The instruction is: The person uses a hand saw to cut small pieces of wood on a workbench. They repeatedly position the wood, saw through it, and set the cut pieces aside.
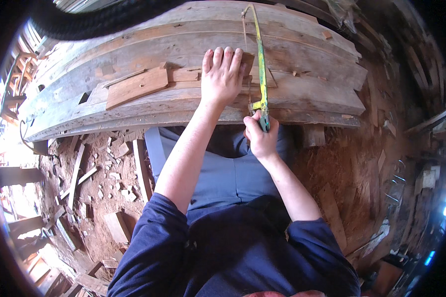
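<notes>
My right hand (262, 138) is wrapped round the dark grip of a bow saw (261, 64) with a curved yellow-green frame. The saw points away from me, across the front edge of a bench of weathered planks (314, 64). Its thin blade runs to the left of the frame, close beside a small brown piece of wood (248, 61). My left hand (223, 76) lies palm down with outstretched fingers, pressing on wood just left of the blade. The palm hides most of what is under it, including whether the blade touches the wood.
A flat reddish board (139, 88) lies on the bench to the left, among thin strips and chips. Small offcuts (129, 194) and longer sticks (76, 175) litter the earth floor at left. Stacked timber (423, 74) stands along the right side. A dark cable (104, 22) crosses the upper left.
</notes>
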Demonstrator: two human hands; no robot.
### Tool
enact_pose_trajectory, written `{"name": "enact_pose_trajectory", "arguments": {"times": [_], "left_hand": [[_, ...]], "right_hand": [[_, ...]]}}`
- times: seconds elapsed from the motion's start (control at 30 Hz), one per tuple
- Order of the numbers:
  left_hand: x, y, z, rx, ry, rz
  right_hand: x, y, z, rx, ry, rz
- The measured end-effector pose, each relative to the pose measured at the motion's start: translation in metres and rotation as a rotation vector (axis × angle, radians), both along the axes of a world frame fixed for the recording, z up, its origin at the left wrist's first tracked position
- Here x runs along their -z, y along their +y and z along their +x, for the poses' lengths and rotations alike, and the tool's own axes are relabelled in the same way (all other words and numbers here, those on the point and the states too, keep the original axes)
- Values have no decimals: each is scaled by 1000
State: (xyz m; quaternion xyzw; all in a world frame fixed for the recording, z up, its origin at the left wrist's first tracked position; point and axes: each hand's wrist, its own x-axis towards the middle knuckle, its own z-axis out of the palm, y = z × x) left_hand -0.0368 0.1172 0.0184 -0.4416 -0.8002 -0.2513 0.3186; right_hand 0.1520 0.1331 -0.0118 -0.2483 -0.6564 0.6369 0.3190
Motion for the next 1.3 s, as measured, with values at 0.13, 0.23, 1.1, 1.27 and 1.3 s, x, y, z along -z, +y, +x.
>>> {"name": "enact_pose_trajectory", "arguments": {"times": [0.13, 0.23, 1.1, 1.27, 1.3], "left_hand": [[-3, 1, 0, -18, -6, -29], [-3, 0, -1, 8, -21, -9], [-47, 17, 18, 97, 118, 49], [-55, 29, 35, 38, 33, 9], [-54, 30, 38, 21, -18, -28]], "right_hand": [[-1, 1, -1, -3, -38, 170], [6, -2, 10, -36, -26, 261], [-31, 22, 91, -191, 42, -264], [-36, 24, 103, -184, 107, -289], [-37, 24, 106, -184, 107, -292]]}}
